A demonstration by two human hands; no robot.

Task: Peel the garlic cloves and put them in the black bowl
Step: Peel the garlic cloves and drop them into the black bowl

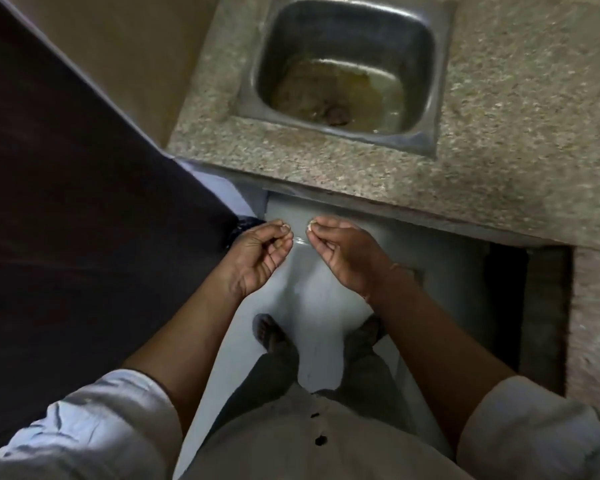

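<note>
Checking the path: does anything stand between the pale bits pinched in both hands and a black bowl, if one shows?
No black bowl shows, so that cannot be judged. The left hand and right hand pinch pale bits in open air; only the counter edge and sink lie ahead.

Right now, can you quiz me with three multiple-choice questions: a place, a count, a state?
1. Where is the sink? A. In the speckled counter B. On the floor C. On a shelf
2. How many hands pinch a pale bit? A. None B. One C. Two
3. The sink's bottom is: A. Spotless B. Stained brown C. Stacked with plates

A: it sits sunk into that counter. C: left hand and right hand each pinch one. B: brown grime surrounds the drain.
</note>
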